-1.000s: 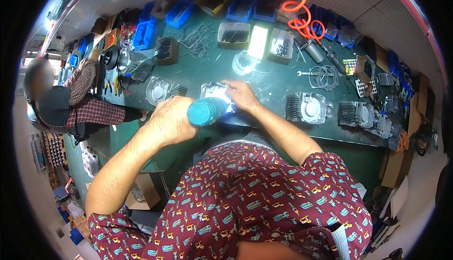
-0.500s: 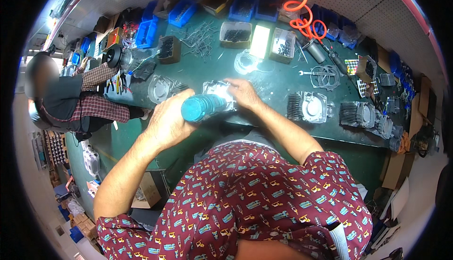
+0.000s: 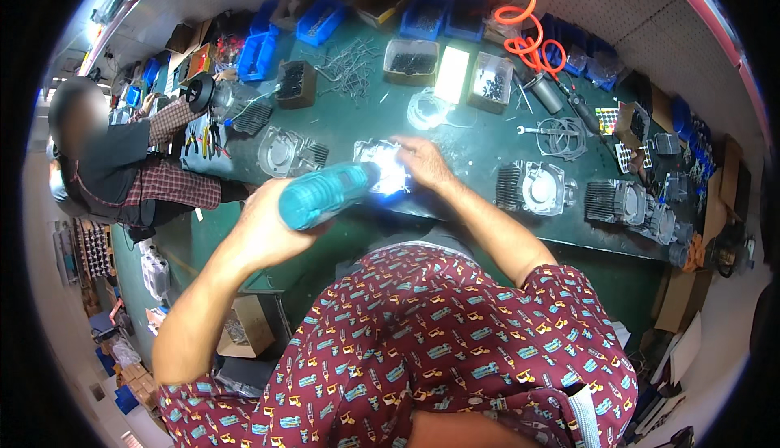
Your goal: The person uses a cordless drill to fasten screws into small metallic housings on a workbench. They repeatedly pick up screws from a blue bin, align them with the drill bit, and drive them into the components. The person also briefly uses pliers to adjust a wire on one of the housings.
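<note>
A teal cordless drill (image 3: 323,196) is wrapped in my left hand (image 3: 268,225), which is closed round its grip. The drill's front points right, toward a grey metal engine casting (image 3: 374,151) at the table's near edge. Its lamp throws a bright white glare over the casting, so the tool tip and the details there are washed out. My right hand (image 3: 426,164) grips the casting's right side, its fingers bent over the edge. Left of the drill lies another metal engine casting (image 3: 280,154); to the right sits a finned engine cylinder (image 3: 536,188).
More finned cylinders (image 3: 617,199) line the right front edge. Boxes of small black parts (image 3: 409,62), blue bins (image 3: 321,21) and loose metal rods (image 3: 348,70) occupy the back. A coiled orange air hose (image 3: 520,17) hangs above. Another person (image 3: 106,155) works at the left.
My left hand and the drill have shifted left and slightly toward me. The drill's body now lies more sideways, and the glare on the casting is larger. My right hand has hardly moved.
</note>
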Available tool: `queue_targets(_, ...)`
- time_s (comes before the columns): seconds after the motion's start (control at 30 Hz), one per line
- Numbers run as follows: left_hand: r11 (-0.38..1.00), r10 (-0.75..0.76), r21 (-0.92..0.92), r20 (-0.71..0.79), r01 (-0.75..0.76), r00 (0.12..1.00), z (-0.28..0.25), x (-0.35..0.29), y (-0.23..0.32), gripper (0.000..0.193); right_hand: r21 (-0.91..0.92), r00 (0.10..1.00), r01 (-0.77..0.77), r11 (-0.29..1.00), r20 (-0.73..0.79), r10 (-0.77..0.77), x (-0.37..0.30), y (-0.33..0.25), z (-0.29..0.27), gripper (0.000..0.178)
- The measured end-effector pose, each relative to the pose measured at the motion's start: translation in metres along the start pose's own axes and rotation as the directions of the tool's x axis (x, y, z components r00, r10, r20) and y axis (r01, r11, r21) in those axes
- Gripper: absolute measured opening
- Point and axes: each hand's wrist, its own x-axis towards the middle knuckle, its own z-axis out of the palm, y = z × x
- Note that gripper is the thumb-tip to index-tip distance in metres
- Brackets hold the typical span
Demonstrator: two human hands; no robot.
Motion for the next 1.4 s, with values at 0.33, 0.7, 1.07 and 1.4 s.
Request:
queue_targets(0.33, 0.924, -0.104, -0.383, -0.203, 0.018, 0.974, 0.018, -0.045, -0.061, 0.042, -0.322, 0.986, 0.164, 0.932, 0.024, -0.165, -0.01, -0.034, -0.016, 0.058)
queue_targets(0.7, 0.762, -0.325, -0.624, -0.135, 0.175, 0.936, 0.028, -0.058, -0.085, 0.032, -0.372, 0.926, 0.344, 0.862, -0.016, -0.377, 0.02, -0.067, -0.015, 0.021)
queue_targets(1.07, 0.931, -0.156, -0.354, -0.154, 0.093, 0.976, 0.037, -0.029, -0.088, 0.041, -0.388, 0.992, 0.127, 0.913, 0.025, -0.127, -0.005, -0.046, 0.001, 0.049)
queue_targets(1.4, 0.96, -0.097, -0.273, -0.135, 0.057, 0.986, 0.025, -0.015, -0.094, 0.037, -0.414, 0.982, 0.182, 0.892, 0.032, -0.186, -0.006, -0.047, 0.002, 0.042)
